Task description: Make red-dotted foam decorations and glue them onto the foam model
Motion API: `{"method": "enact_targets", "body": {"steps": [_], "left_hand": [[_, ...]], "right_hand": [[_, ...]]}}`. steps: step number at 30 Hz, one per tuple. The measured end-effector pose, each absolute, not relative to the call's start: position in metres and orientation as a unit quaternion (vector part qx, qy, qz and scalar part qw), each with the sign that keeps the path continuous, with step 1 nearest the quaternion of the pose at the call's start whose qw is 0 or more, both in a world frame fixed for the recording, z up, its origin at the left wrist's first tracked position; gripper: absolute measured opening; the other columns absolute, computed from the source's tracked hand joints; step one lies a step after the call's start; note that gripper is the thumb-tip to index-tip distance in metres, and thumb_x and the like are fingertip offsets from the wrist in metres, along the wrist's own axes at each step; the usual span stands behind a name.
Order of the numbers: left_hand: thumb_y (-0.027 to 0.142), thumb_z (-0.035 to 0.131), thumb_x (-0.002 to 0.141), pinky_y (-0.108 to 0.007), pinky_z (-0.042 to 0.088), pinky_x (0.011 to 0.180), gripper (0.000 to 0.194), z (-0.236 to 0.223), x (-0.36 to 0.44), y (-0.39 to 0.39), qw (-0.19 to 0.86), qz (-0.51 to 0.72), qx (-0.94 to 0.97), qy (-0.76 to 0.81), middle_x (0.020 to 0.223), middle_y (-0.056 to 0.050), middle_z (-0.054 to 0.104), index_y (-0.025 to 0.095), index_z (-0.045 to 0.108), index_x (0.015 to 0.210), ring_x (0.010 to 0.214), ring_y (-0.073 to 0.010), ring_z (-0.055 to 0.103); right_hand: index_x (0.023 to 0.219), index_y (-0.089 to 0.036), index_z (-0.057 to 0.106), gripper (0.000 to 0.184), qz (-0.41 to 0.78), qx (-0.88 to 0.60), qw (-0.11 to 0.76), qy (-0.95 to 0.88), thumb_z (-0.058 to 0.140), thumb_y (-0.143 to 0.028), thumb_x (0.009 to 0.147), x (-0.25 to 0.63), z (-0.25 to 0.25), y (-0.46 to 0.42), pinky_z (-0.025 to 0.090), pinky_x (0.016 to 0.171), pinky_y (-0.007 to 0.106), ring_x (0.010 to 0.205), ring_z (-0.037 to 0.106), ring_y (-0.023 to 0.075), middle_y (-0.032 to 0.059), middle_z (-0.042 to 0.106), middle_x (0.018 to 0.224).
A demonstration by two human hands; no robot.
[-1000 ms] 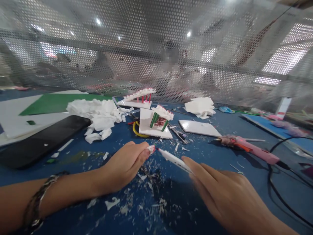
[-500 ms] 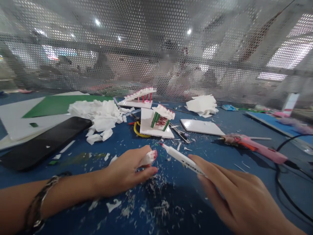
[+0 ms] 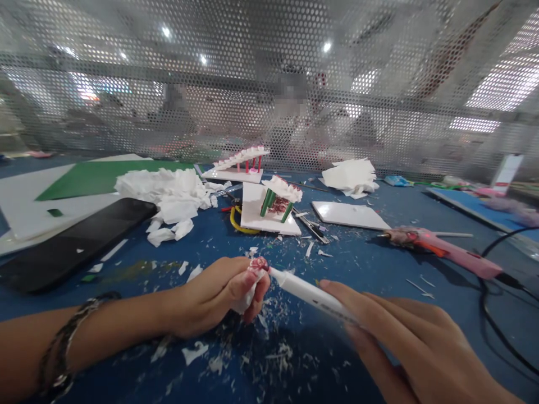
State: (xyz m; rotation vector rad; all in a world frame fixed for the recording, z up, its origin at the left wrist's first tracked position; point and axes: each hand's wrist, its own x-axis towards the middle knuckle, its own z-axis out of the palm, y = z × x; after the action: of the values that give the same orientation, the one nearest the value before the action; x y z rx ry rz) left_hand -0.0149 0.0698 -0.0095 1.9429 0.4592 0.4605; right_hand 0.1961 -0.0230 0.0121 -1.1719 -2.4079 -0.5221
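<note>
My left hand is closed around a crumpled piece of white tissue, its upper end stained dark red. Between the thumb and fingers of my right hand is a white marker, its red tip touching the stained tissue. Just beyond my hands stands a small model with green posts and a white, crumpled top on a white base. Reddish scribbly material shows under that top. Farther back is a stair-like model on red and pink posts.
White paper scraps litter the blue table. To the left lie a black phone, a tissue pile and a green sheet. On the right are a pink glue gun with a black cord and a white board. A perforated metal screen stands behind.
The marker's tip has come down and left onto the tissue. My left hand has turned the tissue, and its red end now faces up with more red showing.
</note>
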Motion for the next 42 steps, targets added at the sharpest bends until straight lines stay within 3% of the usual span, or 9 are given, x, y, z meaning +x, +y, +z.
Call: {"method": "enact_targets", "body": {"steps": [6, 18, 28, 35, 42], "left_hand": [[0.047, 0.016, 0.084, -0.024, 0.038, 0.054, 0.043, -0.009, -0.015, 0.069, 0.502, 0.197, 0.817, 0.206, 0.054, -0.001, 0.054, 0.018, 0.041, 0.066, 0.052, -0.0120, 0.047], [0.049, 0.012, 0.085, -0.023, 0.037, 0.051, 0.049, -0.007, -0.013, 0.069, 0.510, 0.194, 0.807, 0.226, 0.049, -0.001, 0.050, 0.018, 0.041, 0.059, 0.047, -0.0104, 0.043], [0.046, 0.013, 0.085, -0.023, 0.036, 0.052, 0.040, -0.009, -0.013, 0.072, 0.525, 0.187, 0.808, 0.191, 0.048, 0.001, 0.048, 0.019, 0.036, 0.065, 0.048, -0.0107, 0.042], [0.039, 0.039, 0.079, -0.020, 0.031, 0.045, 0.021, -0.013, -0.008, 0.077, 0.529, 0.261, 0.760, 0.271, 0.044, 0.009, 0.045, 0.020, 0.032, 0.081, 0.039, -0.0074, 0.038], [0.040, 0.031, 0.080, -0.019, 0.031, 0.043, 0.032, -0.009, -0.010, 0.075, 0.506, 0.260, 0.776, 0.272, 0.053, 0.002, 0.050, 0.017, 0.044, 0.062, 0.044, -0.0067, 0.037]], "right_hand": [[0.102, -0.012, 0.044, 0.025, -0.222, -0.449, 0.184, -0.846, 0.026, -0.017, 0.086, 0.197, 0.011, -0.019, 0.044, 0.037, 0.021, 0.037, 0.053, 0.0104, 0.0030, 0.066, 0.064], [0.102, -0.011, 0.045, 0.028, -0.238, -0.413, 0.188, -0.859, 0.022, -0.016, 0.088, 0.196, 0.011, -0.018, 0.044, 0.035, 0.019, 0.039, 0.056, 0.0097, 0.0002, 0.064, 0.059], [0.101, -0.010, 0.051, 0.031, -0.236, -0.448, 0.181, -0.843, 0.023, -0.016, 0.087, 0.197, 0.008, -0.014, 0.045, 0.034, 0.020, 0.036, 0.055, 0.0106, 0.0026, 0.066, 0.061], [0.106, -0.011, 0.048, 0.028, -0.192, -0.456, 0.239, -0.835, 0.030, -0.014, 0.084, 0.203, 0.008, -0.012, 0.047, 0.043, 0.020, 0.051, 0.062, 0.0119, 0.0046, 0.067, 0.072], [0.107, -0.013, 0.047, 0.027, -0.156, -0.468, 0.252, -0.833, 0.033, -0.014, 0.083, 0.203, 0.008, -0.014, 0.043, 0.040, 0.018, 0.048, 0.060, 0.0103, 0.0025, 0.066, 0.068]]}}
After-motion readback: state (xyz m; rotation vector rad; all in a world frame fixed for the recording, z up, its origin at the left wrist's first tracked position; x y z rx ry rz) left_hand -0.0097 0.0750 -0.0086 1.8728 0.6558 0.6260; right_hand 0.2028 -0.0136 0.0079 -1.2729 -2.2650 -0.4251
